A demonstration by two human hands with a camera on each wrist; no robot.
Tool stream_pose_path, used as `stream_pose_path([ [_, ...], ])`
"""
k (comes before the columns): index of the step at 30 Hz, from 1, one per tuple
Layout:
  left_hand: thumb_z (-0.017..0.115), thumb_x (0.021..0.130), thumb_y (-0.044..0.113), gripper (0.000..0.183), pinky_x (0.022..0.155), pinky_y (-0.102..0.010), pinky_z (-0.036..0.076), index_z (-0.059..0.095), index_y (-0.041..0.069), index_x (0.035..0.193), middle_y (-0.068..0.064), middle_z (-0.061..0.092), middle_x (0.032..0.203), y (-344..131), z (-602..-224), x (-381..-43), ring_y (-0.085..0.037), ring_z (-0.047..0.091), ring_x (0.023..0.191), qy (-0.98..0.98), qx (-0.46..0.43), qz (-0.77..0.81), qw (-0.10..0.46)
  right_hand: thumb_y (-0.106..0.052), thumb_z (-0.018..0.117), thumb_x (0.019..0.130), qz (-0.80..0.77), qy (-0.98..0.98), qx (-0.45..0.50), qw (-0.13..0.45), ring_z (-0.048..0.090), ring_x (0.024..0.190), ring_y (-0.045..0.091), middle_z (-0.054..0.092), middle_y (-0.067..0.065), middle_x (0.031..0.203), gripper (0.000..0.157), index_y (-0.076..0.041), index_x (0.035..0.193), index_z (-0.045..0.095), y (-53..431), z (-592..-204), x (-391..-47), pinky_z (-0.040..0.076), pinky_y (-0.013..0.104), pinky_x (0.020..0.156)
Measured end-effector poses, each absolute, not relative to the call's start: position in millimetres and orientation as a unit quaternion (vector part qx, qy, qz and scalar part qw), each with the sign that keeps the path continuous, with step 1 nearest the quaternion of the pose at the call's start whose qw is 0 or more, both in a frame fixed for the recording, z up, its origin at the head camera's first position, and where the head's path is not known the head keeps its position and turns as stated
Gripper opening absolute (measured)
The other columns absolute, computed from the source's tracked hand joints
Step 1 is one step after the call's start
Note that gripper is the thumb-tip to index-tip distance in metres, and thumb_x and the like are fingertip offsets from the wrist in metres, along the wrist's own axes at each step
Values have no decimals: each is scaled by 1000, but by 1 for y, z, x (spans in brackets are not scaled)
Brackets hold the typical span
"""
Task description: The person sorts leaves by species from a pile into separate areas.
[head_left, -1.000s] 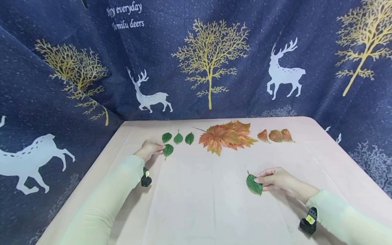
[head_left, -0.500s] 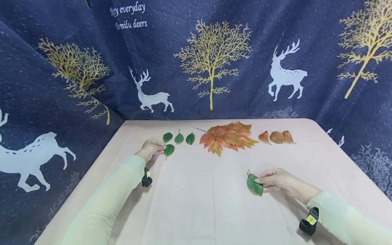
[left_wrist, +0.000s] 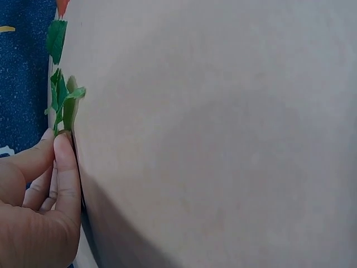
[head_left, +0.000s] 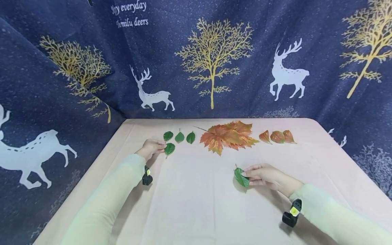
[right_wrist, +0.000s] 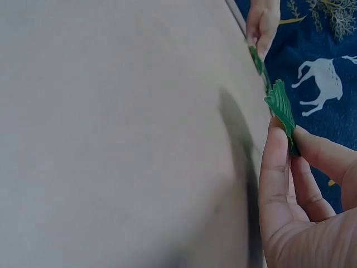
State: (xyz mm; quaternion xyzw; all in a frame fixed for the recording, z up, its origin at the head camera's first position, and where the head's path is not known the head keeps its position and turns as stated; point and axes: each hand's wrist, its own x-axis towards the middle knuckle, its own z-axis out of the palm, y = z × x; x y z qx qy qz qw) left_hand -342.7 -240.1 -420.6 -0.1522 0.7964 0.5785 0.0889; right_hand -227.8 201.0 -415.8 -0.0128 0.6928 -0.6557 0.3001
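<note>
At the left of the table, my left hand (head_left: 150,148) pinches a green leaf (head_left: 169,148) by its edge, just in front of a row of green leaves. In the left wrist view, thumb and fingertips meet at that leaf's base. My right hand (head_left: 264,175) pinches another green leaf (head_left: 242,177) between thumb and fingers, over the middle right of the table with its stem pointing away. The right wrist view shows this serrated leaf (right_wrist: 281,106) edge-on above the fingertips. The back row has three green leaves, among them a middle one (head_left: 179,137).
Large orange maple leaves (head_left: 228,136) overlap at the back centre. To their right lie three small reddish-brown leaves (head_left: 277,136). A pale pink cloth covers the table (head_left: 190,204), and a navy curtain (head_left: 183,61) with deer and trees hangs behind and at the left.
My right hand has moved left and slightly away from me, carrying its green leaf. The left hand stays at its leaf; the head view has shifted slightly.
</note>
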Motion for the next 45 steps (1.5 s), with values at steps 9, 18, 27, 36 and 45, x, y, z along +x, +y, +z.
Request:
stream_pose_path([
  [9,65,91,1,32,83,-23,57,62,-6,122,-20,63,126,-239,-418,-341,-3,66,68,793,-158,582,88,-6,61,93,-665,688,-8,291,67,72,8,72,-2,80,7,-9,90,68,180,-400,-239,59,22,74],
  [18,64,92,1,33,82,-22,57,61,-6,124,-20,60,129,-240,-421,-342,-2,67,71,793,-156,581,93,-4,59,94,-670,686,-19,284,68,74,10,73,-2,85,9,-5,96,68,169,-391,-248,59,25,76],
  [27,62,93,1,34,85,-23,57,60,-6,125,-21,59,131,-241,-420,-341,-3,69,76,795,-148,580,93,-5,61,93,-673,685,-23,279,65,69,8,72,-1,82,8,-4,96,68,156,-383,-256,59,25,77],
  [36,61,93,1,34,88,-26,56,60,-4,127,-20,59,132,-242,-420,-342,-9,71,86,799,-145,573,107,-4,61,94,-683,674,-14,282,66,68,8,73,0,79,11,-5,96,71,144,-378,-265,59,24,76],
  [45,62,93,4,35,86,-25,57,60,-2,128,-18,59,132,-247,-421,-344,-4,70,76,798,-149,570,125,-7,63,93,-685,671,9,282,64,66,9,71,-1,78,21,1,113,64,110,-364,-278,59,23,71],
])
